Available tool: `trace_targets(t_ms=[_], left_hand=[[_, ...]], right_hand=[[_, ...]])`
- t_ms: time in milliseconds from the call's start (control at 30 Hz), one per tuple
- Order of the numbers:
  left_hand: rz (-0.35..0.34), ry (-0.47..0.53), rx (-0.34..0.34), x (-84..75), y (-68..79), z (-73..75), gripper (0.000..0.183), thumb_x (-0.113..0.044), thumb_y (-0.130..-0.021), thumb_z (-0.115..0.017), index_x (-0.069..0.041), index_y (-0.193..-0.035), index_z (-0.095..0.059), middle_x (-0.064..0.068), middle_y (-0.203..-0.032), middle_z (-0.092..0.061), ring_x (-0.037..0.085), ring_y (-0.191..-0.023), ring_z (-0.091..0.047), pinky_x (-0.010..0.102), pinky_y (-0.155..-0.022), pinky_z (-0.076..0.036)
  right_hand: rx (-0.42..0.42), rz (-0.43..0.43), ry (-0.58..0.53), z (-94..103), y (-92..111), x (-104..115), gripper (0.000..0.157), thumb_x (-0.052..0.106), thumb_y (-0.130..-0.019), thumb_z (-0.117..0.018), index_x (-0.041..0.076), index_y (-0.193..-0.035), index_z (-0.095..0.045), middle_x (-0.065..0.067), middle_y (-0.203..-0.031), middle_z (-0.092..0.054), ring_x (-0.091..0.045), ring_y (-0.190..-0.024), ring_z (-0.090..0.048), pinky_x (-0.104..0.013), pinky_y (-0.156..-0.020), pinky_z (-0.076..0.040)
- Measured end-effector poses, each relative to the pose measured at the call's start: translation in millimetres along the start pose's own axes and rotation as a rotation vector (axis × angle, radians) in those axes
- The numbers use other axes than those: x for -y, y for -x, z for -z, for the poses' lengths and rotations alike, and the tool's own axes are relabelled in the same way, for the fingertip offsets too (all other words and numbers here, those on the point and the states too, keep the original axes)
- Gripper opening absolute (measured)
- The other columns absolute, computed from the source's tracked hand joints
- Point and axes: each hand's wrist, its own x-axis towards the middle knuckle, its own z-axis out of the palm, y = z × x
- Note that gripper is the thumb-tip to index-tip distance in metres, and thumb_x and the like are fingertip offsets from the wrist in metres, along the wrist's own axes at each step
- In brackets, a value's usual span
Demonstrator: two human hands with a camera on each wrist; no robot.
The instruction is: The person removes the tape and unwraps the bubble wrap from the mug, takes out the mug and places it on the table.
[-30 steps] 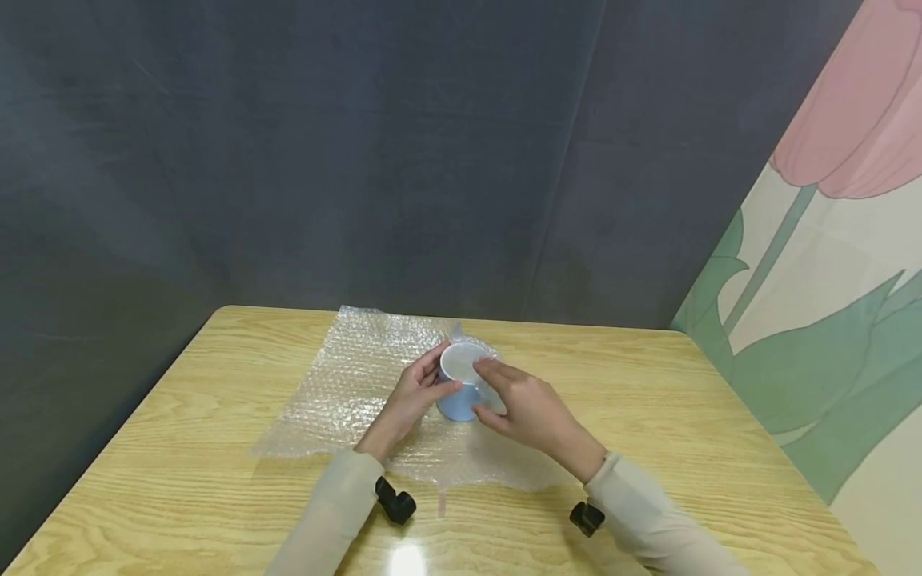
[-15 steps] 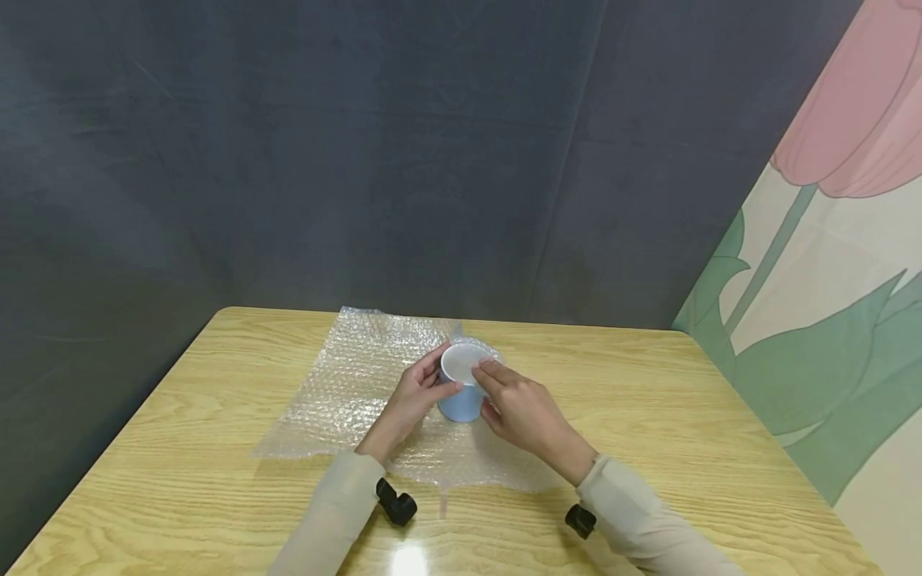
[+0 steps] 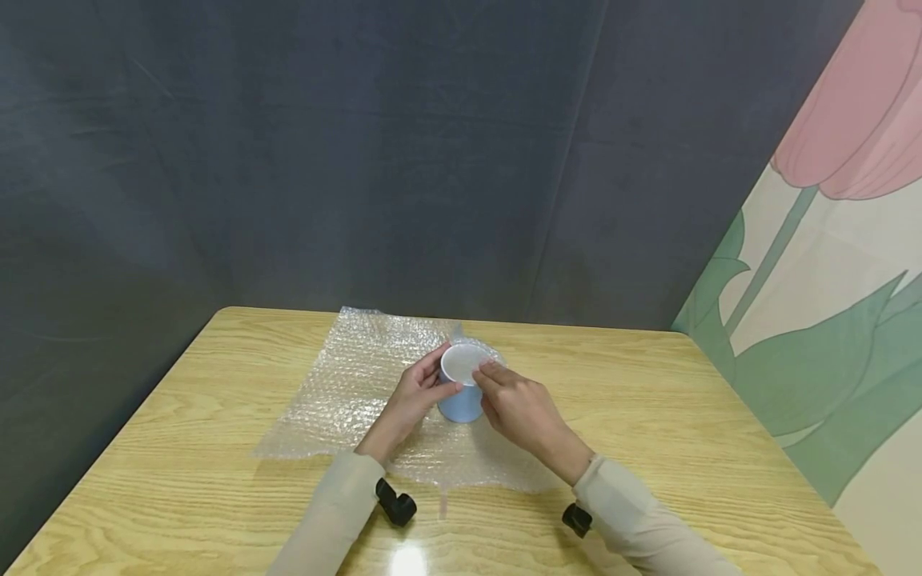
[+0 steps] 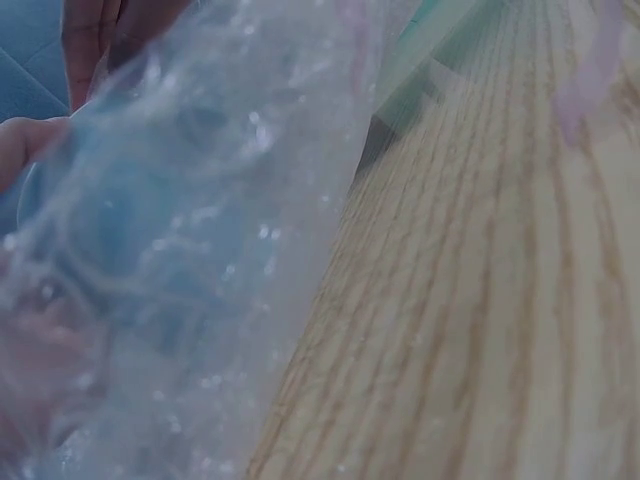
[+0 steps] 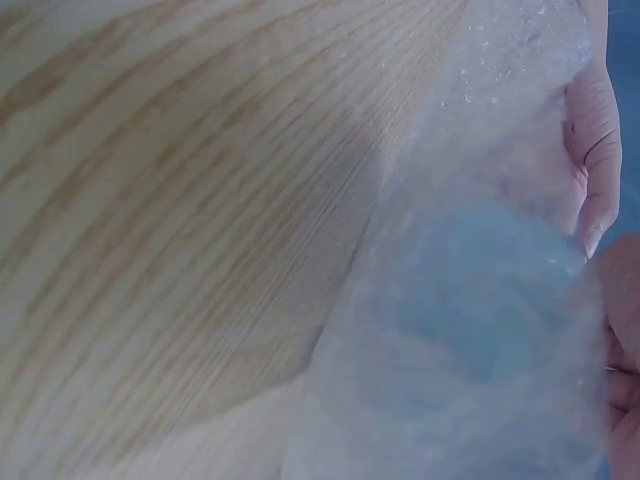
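A light blue cup (image 3: 461, 406) with a white inside stands upright on a sheet of clear bubble wrap (image 3: 338, 388), its mouth facing up. My left hand (image 3: 409, 396) grips the cup from the left, thumb across the front near the rim. At the right of the rim, my right hand (image 3: 524, 408) pinches the bubble wrap, fingertips reaching over the cup's edge. Part of the wrap rises behind and to the right of the cup. In both wrist views, the raised wrap (image 4: 230, 260) blurs the blue cup behind it.
The wood-grain table (image 3: 648, 432) carries the sheet, which spreads left and toward the front. A pinkish strip of tape (image 3: 442, 506) sticks out from the sheet's front edge. A dark curtain (image 3: 403, 160) hangs behind, and a flower-patterned cloth (image 3: 828, 320) at the right.
My right thumb has drawn in toward the fingers, which now sit together at the cup's rim, and the right forearm has shifted slightly left. The left hand keeps its grip.
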Motion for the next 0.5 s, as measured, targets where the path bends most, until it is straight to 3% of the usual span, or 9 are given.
trace_targets(t_ms=[500], left_hand=[[0.005, -0.002, 0.005, 0.0, 0.7, 0.3, 0.073, 0.002, -0.087, -0.068, -0.004, -0.150, -0.033, 0.018, -0.148, -0.040, 0.029, -0.137, -0.035, 0.033, -0.110, -0.030]], right_hand=[[-0.047, 0.001, -0.009, 0.2, -0.1, -2.8, 0.031, 0.001, -0.077, -0.076, -0.003, -0.108, -0.072, -0.018, -0.108, -0.069, -0.031, -0.098, -0.067, -0.039, -0.071, -0.058]])
